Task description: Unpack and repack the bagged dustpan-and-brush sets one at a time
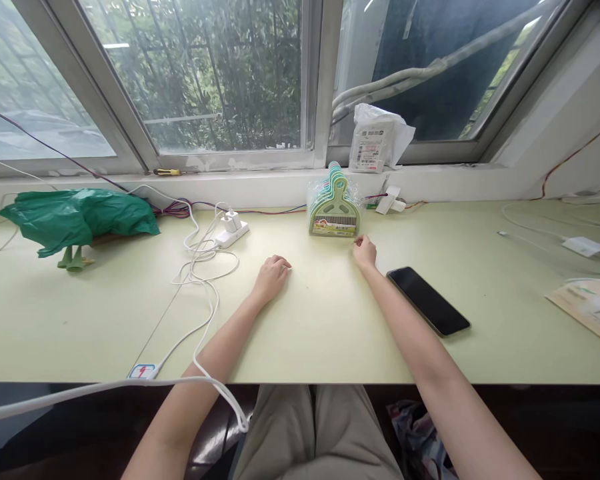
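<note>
My left hand (pixel 271 278) rests on the pale yellow-green table (pixel 300 333) with its fingers curled together. A small whitish tip shows at its fingertips; I cannot make out what it is. My right hand (pixel 365 253) is closed, fingers bent inward, just in front of the lower right corner of a stack of small dustpan-and-brush sets (pixel 336 203). Whether the fingertips touch the stack or hold anything is hidden. The sets stand upright in clear wrapping, with green and teal handles on top. Beside my right forearm lies a black phone (pixel 430 300).
A white power strip (pixel 232 233) with tangled white cables lies left of centre. Further left is a green plastic bag (pixel 83 217). A wrapped white box (pixel 373 147) sits on the sill. At right are a white charger (pixel 586 247) and a printed packet (pixel 587 307).
</note>
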{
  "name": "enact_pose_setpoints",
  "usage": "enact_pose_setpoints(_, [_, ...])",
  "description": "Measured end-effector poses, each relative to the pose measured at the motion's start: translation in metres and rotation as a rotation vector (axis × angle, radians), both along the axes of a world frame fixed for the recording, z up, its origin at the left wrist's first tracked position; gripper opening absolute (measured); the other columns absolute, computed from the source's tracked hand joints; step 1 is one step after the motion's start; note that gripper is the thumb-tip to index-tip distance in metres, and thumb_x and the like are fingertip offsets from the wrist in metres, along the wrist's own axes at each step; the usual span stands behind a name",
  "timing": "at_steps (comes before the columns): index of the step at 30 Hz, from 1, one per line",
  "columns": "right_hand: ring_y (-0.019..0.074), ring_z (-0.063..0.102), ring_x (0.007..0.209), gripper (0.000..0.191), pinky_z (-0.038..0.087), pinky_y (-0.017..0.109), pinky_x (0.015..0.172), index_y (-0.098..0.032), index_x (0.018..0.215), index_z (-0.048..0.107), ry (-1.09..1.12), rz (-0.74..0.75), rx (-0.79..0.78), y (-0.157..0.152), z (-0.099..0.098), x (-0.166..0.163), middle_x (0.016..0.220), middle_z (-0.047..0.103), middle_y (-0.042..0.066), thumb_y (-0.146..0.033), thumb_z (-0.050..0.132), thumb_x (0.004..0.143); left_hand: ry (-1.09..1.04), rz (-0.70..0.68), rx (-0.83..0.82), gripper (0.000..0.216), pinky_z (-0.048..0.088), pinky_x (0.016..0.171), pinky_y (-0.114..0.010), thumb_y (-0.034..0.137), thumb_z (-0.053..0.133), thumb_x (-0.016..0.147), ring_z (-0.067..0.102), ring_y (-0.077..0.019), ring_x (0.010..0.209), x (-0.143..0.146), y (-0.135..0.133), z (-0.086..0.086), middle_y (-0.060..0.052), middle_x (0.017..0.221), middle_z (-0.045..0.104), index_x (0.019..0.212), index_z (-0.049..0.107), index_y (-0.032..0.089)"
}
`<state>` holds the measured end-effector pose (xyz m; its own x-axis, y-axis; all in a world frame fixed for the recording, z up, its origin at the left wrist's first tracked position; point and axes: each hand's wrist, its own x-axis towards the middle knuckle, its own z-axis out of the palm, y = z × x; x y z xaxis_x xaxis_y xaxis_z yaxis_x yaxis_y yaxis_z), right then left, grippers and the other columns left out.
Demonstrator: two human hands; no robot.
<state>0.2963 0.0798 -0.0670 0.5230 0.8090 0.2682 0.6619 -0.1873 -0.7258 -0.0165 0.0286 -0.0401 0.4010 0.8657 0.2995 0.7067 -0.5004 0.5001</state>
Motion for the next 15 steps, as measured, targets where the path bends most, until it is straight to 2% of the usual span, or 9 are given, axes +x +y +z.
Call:
enact_pose_setpoints(5, [0.0191,0.056,0.070,0.014,0.036,0.028,0.065,-0.023,0.079,0.060,-0.059,0.196,-0.060,-0.024,0.002,-0.018,0.074,0.065,0.003,-0.015,0.052,0.072,-0.075,-0.077,-0.057,0.025,0.049,0.093,-0.035,0.020,0.040,0.089,0.057,-0.0186,0.099,0.001,0.000,0.000,-0.008,0.105,0.057,0.092,0.065,0.020])
enact_pose_setpoints(10, [0.0169,0.055,0.067,0.020,0.034,0.027,0.062,-0.023,0.085,0.064,-0.188,0.417,-0.106,-0.045,0.009,-0.034,0.074,0.065,0.001,-0.014,0.049,0.076,-0.039,-0.144,-0.047,0.027,0.048,0.094,-0.034,0.020,0.039,0.090,0.057,-0.0187,0.101,0.003,-0.004,0.001,-0.008,0.106,0.057,0.094,0.066,0.020])
enact_pose_setpoints(15, [0.0155,0.055,0.069,0.020,0.034,0.025,0.063,-0.022,0.089,0.064,-0.246,0.453,-0.136,-0.050,0.013,-0.038,0.075,0.065,0.001,-0.014,0.048,0.080,-0.011,-0.178,-0.024,0.030,0.048,0.095,-0.035,0.018,0.036,0.090,0.055,-0.0198,0.106,0.002,-0.005,0.000,-0.009,0.107,0.057,0.097,0.065,0.020])
